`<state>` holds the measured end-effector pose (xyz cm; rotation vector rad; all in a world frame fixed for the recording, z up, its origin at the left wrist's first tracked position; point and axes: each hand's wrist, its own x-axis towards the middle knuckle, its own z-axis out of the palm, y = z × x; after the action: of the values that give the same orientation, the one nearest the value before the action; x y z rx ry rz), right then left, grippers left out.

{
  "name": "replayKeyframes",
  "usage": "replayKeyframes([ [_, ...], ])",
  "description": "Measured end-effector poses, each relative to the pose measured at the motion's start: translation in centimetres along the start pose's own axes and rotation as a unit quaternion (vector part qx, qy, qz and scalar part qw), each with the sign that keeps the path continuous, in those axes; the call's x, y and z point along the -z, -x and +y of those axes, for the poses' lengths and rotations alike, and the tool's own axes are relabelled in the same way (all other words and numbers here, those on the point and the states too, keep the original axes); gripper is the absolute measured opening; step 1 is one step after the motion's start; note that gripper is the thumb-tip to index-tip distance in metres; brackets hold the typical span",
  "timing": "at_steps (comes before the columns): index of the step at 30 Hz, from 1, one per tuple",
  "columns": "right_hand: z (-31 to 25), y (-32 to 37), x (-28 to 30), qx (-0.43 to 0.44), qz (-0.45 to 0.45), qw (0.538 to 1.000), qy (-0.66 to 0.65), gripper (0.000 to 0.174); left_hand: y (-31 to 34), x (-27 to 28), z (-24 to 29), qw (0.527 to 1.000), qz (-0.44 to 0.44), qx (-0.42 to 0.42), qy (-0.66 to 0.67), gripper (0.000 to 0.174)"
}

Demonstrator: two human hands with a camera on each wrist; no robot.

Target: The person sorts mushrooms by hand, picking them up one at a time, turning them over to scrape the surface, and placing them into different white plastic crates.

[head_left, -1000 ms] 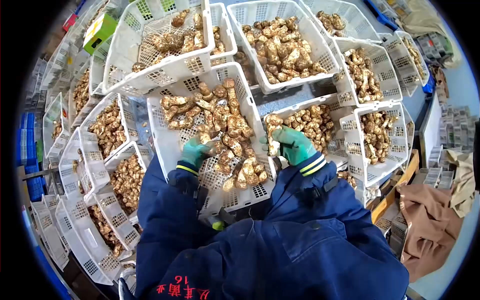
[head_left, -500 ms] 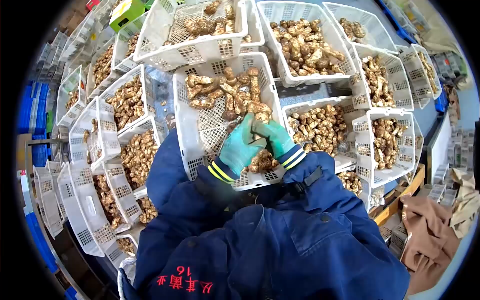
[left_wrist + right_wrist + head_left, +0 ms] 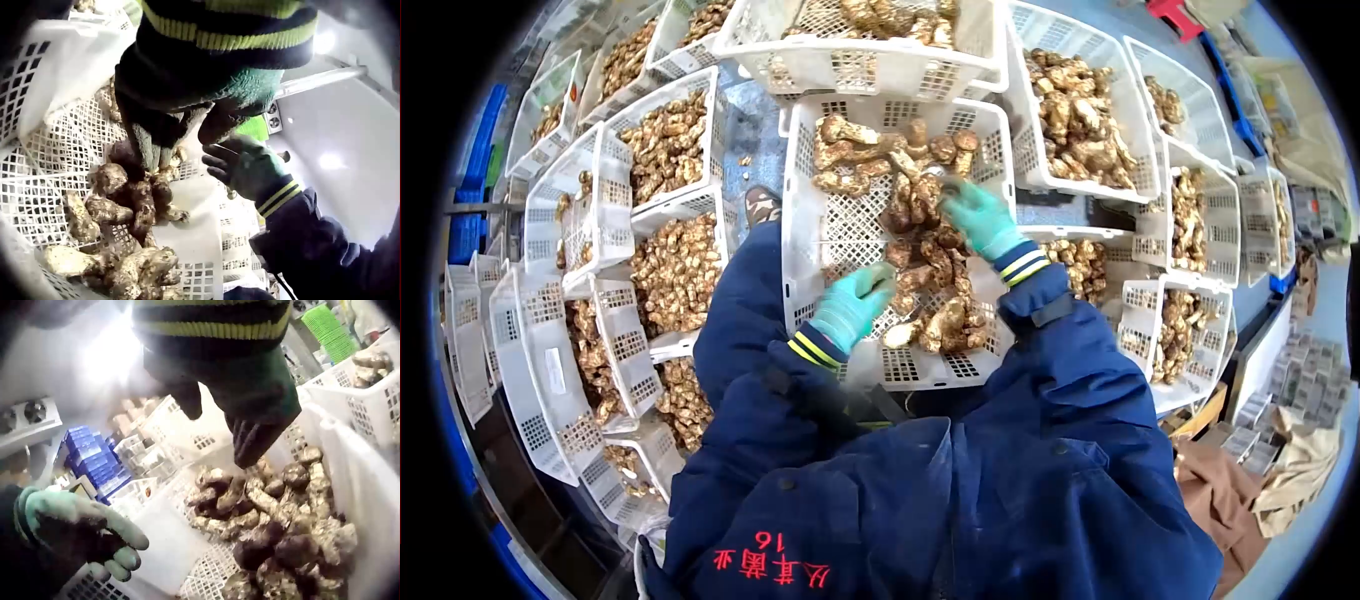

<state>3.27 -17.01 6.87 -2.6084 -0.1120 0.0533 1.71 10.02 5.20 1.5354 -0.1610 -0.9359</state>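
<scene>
Many mushrooms [image 3: 946,326] lie in the central crate [image 3: 845,228], mostly toward its right side. Over that crate, the left hand [image 3: 852,308] is empty, fingers loosely bent; the right hand [image 3: 982,219] is open above mushrooms, contact unclear. Below the crate, the blue jacket [image 3: 1020,490] bears red "16" and Chinese characters, upside down.

Here we have mushrooms [image 3: 945,325] across the centre crate [image 3: 802,280], mostly toward its right, another loaded crate [image 3: 850,72] just beyond at top centre, filled crates [image 3: 530,370] lining the left, more crates [image 3: 1140,315] at right, cloth [image 3: 1215,500] lower right.
</scene>
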Motion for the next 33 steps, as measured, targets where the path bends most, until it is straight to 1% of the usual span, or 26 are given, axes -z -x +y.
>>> replayKeyframes([
  [1,-3.4,-0.8,-0.8,-0.195,-0.101,0.966,-0.139,0.05,-0.4,-0.1,-1.6,0.997,0.006,-0.023,-0.074,0.035],
  [2,-3.9,-1.6,-3.4,-0.108,-0.103,0.988,0.035,0.055,0.2,-0.6,0.9,0.992,-0.011,-0.051,-0.118,0.037],
  [4,-4.4,-2.9,-6.7,-0.028,-0.108,0.979,0.169,0.054,0.4,-0.8,1.4,0.978,-0.009,-0.072,-0.193,0.037],
  [5,-4.5,-3.9,-7.9,-0.036,-0.137,0.975,0.171,0.057,0.5,-1.0,2.6,0.979,-0.031,-0.023,-0.201,0.034],
  [6,-4.3,-4.7,-8.7,-0.032,-0.181,0.964,0.191,0.06,0.8,-1.0,3.9,0.968,-0.02,-0.036,-0.249,0.037],
  [8,-4.9,-5.9,-10.3,-0.059,-0.24,0.927,0.283,0.06,0.6,-0.8,4.1,0.968,-0.045,-0.006,-0.245,0.04],
  [9,-5.1,-6.2,-10.8,-0.063,-0.251,0.914,0.312,0.063,0.7,-1.1,2.9,0.973,-0.016,-0.019,-0.23,0.041],
  [11,-5.2,-7.0,-11.5,-0.075,-0.268,0.907,0.318,0.056,1.2,-1.1,4.2,0.96,-0.002,-0.008,-0.279,0.045],
  [14,-4.8,-7.3,-12.7,-0.069,-0.257,0.906,0.329,0.045,1.4,-0.7,6.0,0.949,-0.04,0.016,-0.311,0.048],
  [15,-4.4,-7.7,-13.8,-0.086,-0.287,0.892,0.337,0.041,1.6,-0.7,5.5,0.947,-0.014,-0.036,-0.319,0.046],
  [17,-5.4,-8.0,-13.3,-0.123,-0.268,0.903,0.311,0.043,1.7,-0.8,5.1,0.952,-0.003,-0.038,-0.302,0.044],
  [18,-5.5,-7.5,-12.7,-0.083,-0.297,0.893,0.327,0.046,1.7,-0.9,4.7,0.956,0.016,-0.046,-0.291,0.043],
  [20,-5.5,-6.9,-11.5,-0.088,-0.273,0.921,0.265,0.041,1.4,-0.2,5.4,0.959,0.005,-0.043,-0.281,0.043],
  [21,-5.2,-6.4,-11.1,-0.093,-0.235,0.943,0.216,0.041,1.4,0.0,5.7,0.96,-0.003,-0.044,-0.276,0.042],
  [22,-4.8,-5.8,-10.6,-0.097,-0.194,0.962,0.166,0.04,1.3,0.1,5.5,0.965,0.029,-0.045,-0.256,0.038],
  [23,-4.3,-5.3,-9.7,-0.088,-0.14,0.983,0.076,0.037,1.2,0.3,5.3,0.966,0.084,-0.101,-0.221,0.033],
  [24,-3.8,-4.8,-8.8,-0.119,-0.135,0.984,0.007,0.035,1.1,0.5,4.9,0.96,0.138,-0.158,-0.183,0.028],
  [25,-2.4,-3.9,-8.8,-0.157,-0.138,0.969,-0.128,0.033,0.5,0.8,4.0,0.95,0.176,-0.175,-0.191,0.033],
  [26,-2.2,-3.3,-7.9,-0.188,-0.136,0.937,-0.26,0.032,-0.1,1.3,4.1,0.937,0.213,-0.195,-0.198,0.038],
  [27,-2.4,-1.2,-6.9,-0.205,-0.054,0.834,-0.51,0.027,-0.1,1.7,4.3,0.914,0.231,-0.209,-0.26,0.042],
  [28,-1.7,-0.1,-6.2,-0.176,-0.064,0.743,-0.642,0.024,0.1,2.1,5.3,0.885,0.251,-0.228,-0.321,0.046],
  [29,-2.1,1.8,-4.7,-0.113,-0.067,0.752,-0.646,0.028,-0.1,2.3,4.6,0.86,0.24,-0.251,-0.373,0.054],
  [30,-4.7,3.2,-1.4,-0.072,-0.004,0.884,-0.463,0.028,0.0,2.1,4.8,0.847,0.208,-0.267,-0.41,0.065],
  [31,-5.3,4.6,-0.1,-0.122,-0.034,0.757,-0.641,0.032,0.0,1.7,4.7,0.883,0.127,-0.249,-0.378,0.065],
  [32,-5.9,6.0,1.2,-0.185,-0.04,0.593,-0.782,0.036,0.1,1.1,4.7,0.91,0.042,-0.225,-0.347,0.066],
  [33,-6.6,7.2,2.0,-0.215,-0.02,0.569,-0.794,0.035,0.4,0.1,4.7,0.928,-0.002,-0.231,-0.294,0.069],
])
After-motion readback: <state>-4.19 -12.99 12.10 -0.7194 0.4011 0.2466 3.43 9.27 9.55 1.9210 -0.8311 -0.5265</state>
